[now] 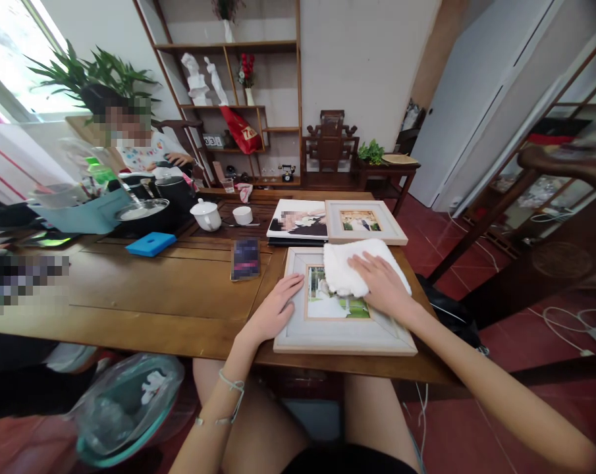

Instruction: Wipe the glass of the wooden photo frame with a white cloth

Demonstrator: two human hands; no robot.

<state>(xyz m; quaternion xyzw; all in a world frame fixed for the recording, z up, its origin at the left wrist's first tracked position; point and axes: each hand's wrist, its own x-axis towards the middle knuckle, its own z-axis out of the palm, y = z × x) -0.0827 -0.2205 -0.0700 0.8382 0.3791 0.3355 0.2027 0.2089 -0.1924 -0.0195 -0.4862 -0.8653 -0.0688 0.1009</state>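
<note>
A light grey picture frame [292, 336] with a wooden edge lies flat at the table's front edge. Inside it shows a photo [317, 306] with green and white areas, partly covered. My left hand [278, 306] rests on the frame's left side, fingers stretched out. Over the upper right of the frame lies a folded white towel [344, 263]. My right hand [384, 283] has hold of the towel from above, its fingers laid over it and pressing it down; the thumb is mostly hidden.
Behind the frame lie a photo board [298, 227] and a second picture frame [396, 230]. A dark card [245, 260], blue box [151, 244], lidded white pot [206, 215] and white cup [243, 215] stand leftward. A person [144, 148] sits across; a lined bin [130, 408] stands below.
</note>
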